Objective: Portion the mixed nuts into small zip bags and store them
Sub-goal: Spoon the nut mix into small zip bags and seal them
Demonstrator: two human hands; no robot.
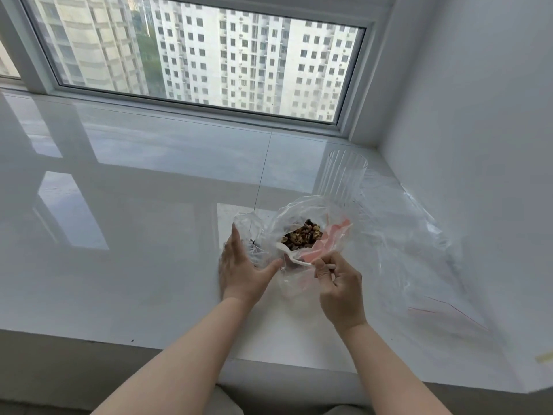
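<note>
A large clear plastic bag [302, 209] lies open on the white sill, with brown mixed nuts [302, 236] showing in its mouth and pink print on its right side. My right hand [338, 283] pinches the handle of a white plastic spoon [291, 254], whose bowl points left at the bag's front edge. My left hand [242, 265] lies with straight fingers against a small clear zip bag [254, 235] to the left of the big bag; a few dark nuts show inside it.
A ribbed clear glass [342, 175] stands behind the big bag. Several flat clear zip bags [425, 256] with red seal lines are spread on the sill to the right, by the white wall. The window [194, 55] runs along the back.
</note>
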